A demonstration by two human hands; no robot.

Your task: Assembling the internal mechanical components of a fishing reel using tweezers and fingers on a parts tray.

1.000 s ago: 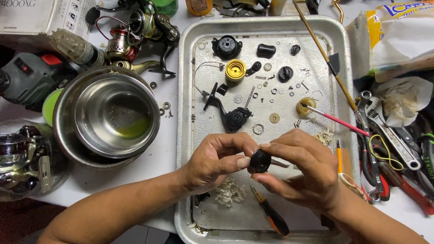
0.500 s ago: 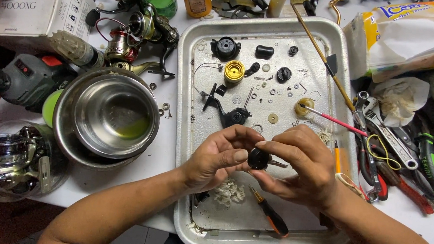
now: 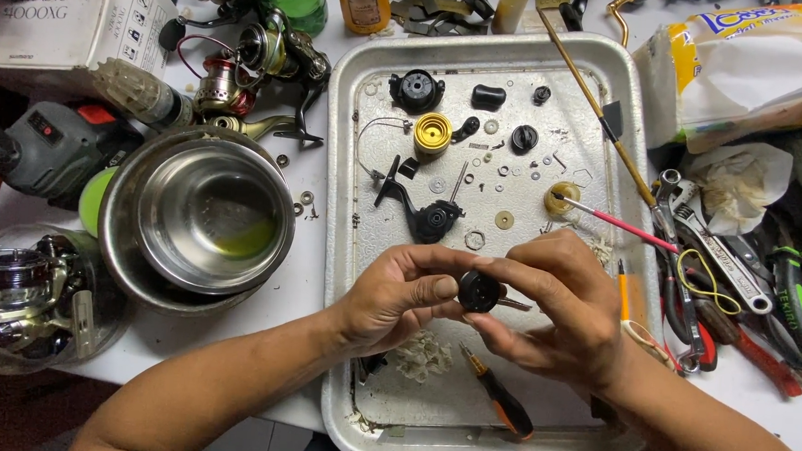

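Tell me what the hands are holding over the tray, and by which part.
Both hands, left hand and right hand, pinch a small round black reel part by its rim, fingertips on opposite sides, above the metal tray.

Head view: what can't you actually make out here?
- Small black round part: held by fingers of both the left hand and the right hand; its far side is hidden by the fingers.
- Metal tray: the hands and forearms cover part of its floor.
- Washers and screws in the tray: too small to tell apart.
- Steel bowl: greenish reflection or liquid inside, cannot tell which.
- Orange-handled screwdriver: tip partly hidden under the right hand.
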